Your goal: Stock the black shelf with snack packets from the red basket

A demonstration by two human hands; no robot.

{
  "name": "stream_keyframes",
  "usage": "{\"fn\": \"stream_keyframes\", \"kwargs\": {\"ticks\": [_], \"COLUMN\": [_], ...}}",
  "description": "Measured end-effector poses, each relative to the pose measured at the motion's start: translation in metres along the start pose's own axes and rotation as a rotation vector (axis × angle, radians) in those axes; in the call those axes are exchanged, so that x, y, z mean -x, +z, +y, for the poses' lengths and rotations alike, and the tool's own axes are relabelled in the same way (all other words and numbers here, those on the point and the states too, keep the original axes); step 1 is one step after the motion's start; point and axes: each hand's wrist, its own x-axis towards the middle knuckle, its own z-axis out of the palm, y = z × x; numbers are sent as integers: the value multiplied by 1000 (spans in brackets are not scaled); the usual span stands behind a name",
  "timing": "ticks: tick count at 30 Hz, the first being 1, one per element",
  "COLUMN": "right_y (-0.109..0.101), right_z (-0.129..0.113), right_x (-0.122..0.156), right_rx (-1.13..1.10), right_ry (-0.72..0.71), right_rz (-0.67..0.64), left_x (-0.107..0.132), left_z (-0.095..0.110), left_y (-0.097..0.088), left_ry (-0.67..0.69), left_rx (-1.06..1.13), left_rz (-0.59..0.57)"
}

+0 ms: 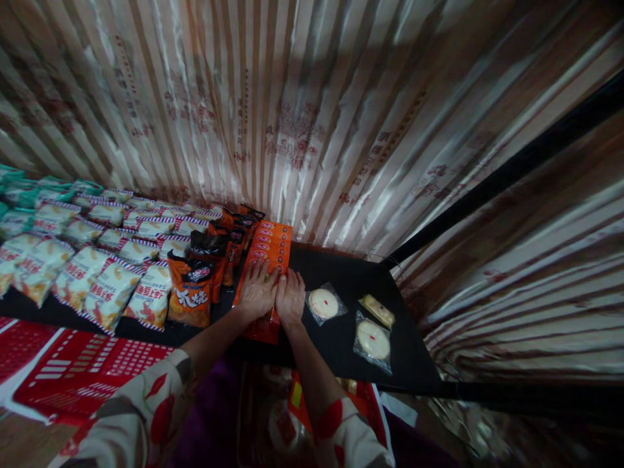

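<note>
An orange strip of joined snack packets (266, 244) lies across the black shelf, its far end against the curtain. My left hand (258, 290) rests flat on its middle, fingers stretched forward and a ring on one finger. Right beside it, my right hand (291, 296) lies flat along the strip's right edge, the two thumbs close together. Part of the strip is hidden under both hands. Left of it stand orange and black snack bags (190, 290). To the right lie a round cake in a clear wrapper (325, 303), another round wrapped cake (373, 339) and a small yellowish packet (378, 311).
Rows of white snack bags (112, 292) fill the shelf's left side, with green bags (19, 192) beyond. Below are a red plastic basket (97, 367) and a container of packets between my arms. A striped curtain (302, 117) hangs behind; a black pole (507, 172) slants at right.
</note>
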Motion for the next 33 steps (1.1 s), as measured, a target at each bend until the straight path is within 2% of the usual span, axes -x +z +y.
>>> {"fn": "stream_keyframes", "kwargs": {"ticks": [5, 9, 16, 26, 33], "right_y": [0, -7, -21, -26, -29], "right_z": [2, 1, 2, 12, 10], "right_x": [-2, -14, -45, -64, -66], "right_rx": [-34, -101, -201, -278, -288], "right_ry": [-18, -18, 62, 125, 157], "right_rz": [12, 19, -172, -262, -260], "left_x": [-2, -2, -2, -3, -3], "left_z": [2, 2, 3, 5, 5], "left_y": [-4, -5, -6, -8, -8], "left_ry": [-4, -11, -16, -25, -18], "left_rx": [6, 15, 15, 19, 13], "left_rz": [-28, -33, -29, -36, -30]}}
